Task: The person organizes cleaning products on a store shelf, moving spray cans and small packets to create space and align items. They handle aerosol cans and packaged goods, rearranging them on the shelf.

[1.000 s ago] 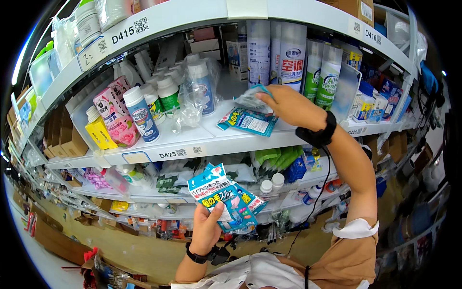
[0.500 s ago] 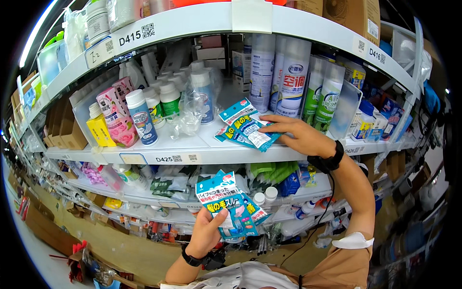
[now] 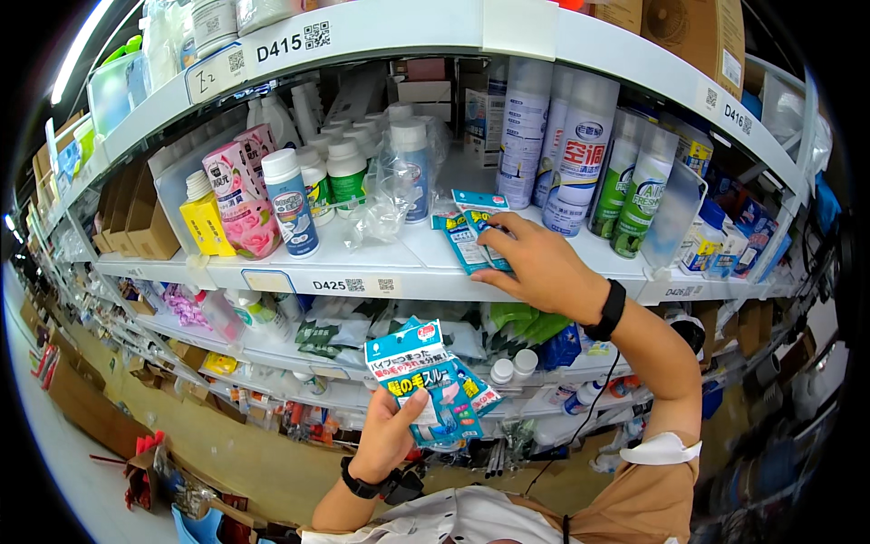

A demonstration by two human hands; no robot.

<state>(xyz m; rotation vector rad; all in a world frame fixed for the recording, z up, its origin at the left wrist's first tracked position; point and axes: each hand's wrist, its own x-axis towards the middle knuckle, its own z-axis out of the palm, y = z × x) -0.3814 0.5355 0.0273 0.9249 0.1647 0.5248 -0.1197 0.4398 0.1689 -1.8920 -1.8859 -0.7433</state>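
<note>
My left hand (image 3: 388,440) is closed on a small stack of flat teal packets (image 3: 430,385) in front of the shelves, thumb across the front one and the others fanned out behind. Further up, my right hand (image 3: 553,267) has its fingers curled over more teal packets (image 3: 469,240) at the front of the middle shelf (image 3: 390,258). Those packets overlap and are tilted, and the fingers partly cover them. Just behind them stand tall spray cans (image 3: 577,159).
Left of the packets are a crumpled clear plastic bag (image 3: 370,219), a white-capped blue bottle (image 3: 292,204), pink floral packs (image 3: 240,204) and a yellow box (image 3: 201,225). Green-and-white spray cans (image 3: 645,195) stand at the right. Below, a lower shelf holds bags and white-capped bottles (image 3: 524,363).
My right hand has drawn the shelf packets together, turning them more upright, and its fingers now curl over them. The left hand keeps its stack nearly in place. The view has shifted slightly.
</note>
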